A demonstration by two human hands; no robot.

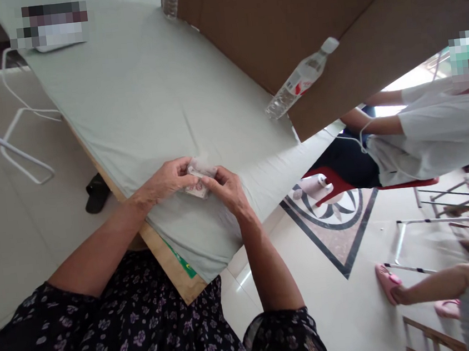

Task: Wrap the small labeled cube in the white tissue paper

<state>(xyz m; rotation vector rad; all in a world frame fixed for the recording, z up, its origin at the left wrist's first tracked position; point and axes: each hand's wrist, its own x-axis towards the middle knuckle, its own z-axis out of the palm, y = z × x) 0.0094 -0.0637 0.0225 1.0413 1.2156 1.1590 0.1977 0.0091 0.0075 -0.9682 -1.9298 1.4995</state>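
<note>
Low over the near corner of the cloth-covered table, both my hands grip a small pale packet with faint reddish print. It looks like a small boxed or stacked pack, but its exact kind is unclear. A whitish, see-through piece, perhaps its wrapper, shows at its upper edge. My left hand pinches the packet's left side, thumb across the front. From the right, my right hand has its thumb pressed on the front face. Fingers behind the packet are hidden.
A tall cardboard panel stands on the table, a plastic bottle beside it and another bottle farther back. A seated person in a white shirt is at the right. White cables hang at the left, near a black slipper.
</note>
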